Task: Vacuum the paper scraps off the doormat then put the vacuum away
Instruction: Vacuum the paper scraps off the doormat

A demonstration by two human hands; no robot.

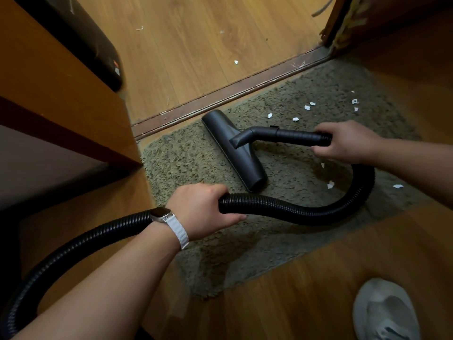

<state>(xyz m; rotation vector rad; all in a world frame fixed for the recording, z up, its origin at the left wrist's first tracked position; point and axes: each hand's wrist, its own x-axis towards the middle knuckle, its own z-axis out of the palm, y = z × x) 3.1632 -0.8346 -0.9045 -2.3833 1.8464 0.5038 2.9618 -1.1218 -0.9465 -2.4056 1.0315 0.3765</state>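
A shaggy olive doormat lies on the wood floor beside a door threshold. The black vacuum floor nozzle rests flat on the mat's middle. My right hand is shut on the hose cuff behind the nozzle. My left hand grips the black ribbed hose, which loops around on the mat and runs off to the lower left. Several white paper scraps lie on the mat's far right part, and a few more scraps sit near the hose loop. The vacuum's body is out of view.
A wooden cabinet stands at the left, close to the mat's edge. The dark threshold strip runs diagonally behind the mat, with stray scraps on the floor beyond it. My grey shoe is at the lower right.
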